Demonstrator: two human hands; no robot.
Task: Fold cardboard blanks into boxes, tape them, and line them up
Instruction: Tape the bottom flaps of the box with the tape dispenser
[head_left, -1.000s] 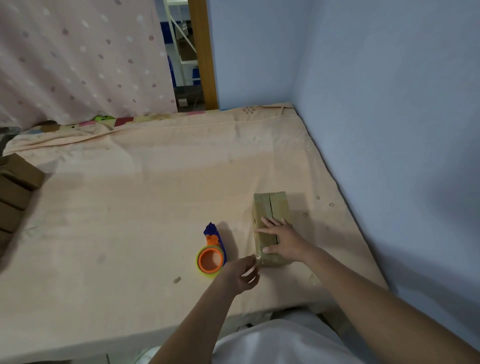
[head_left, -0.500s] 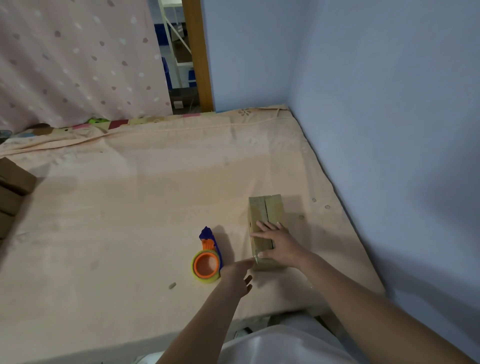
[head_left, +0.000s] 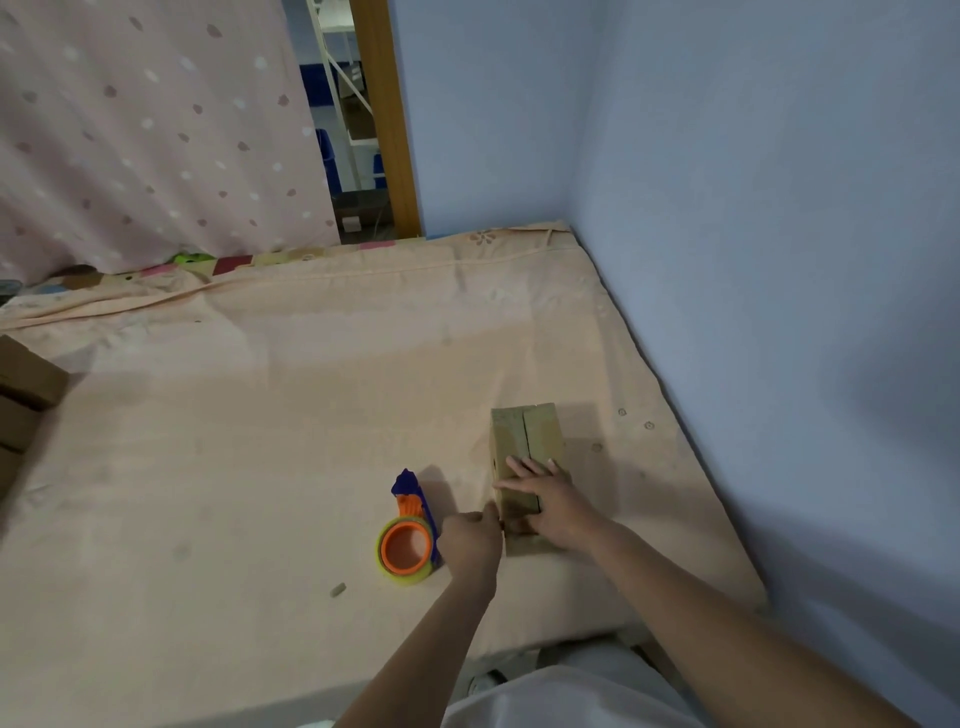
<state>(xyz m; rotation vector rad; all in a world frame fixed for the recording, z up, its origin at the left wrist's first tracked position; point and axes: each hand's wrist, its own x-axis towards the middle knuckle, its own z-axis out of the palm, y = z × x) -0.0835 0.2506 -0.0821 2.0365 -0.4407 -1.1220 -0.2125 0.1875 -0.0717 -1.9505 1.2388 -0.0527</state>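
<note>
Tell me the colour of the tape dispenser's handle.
Blue, on the tape dispenser; head view shows it.

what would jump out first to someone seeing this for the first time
Probably the two hands meeting at a small cardboard box near the right edge of the peach-covered bed: the right hand lies flat on its top and the left hand is at its near left corner. Next comes the bright orange and blue tape dispenser just left of the hands, then more brown boxes at the far left edge.
</note>
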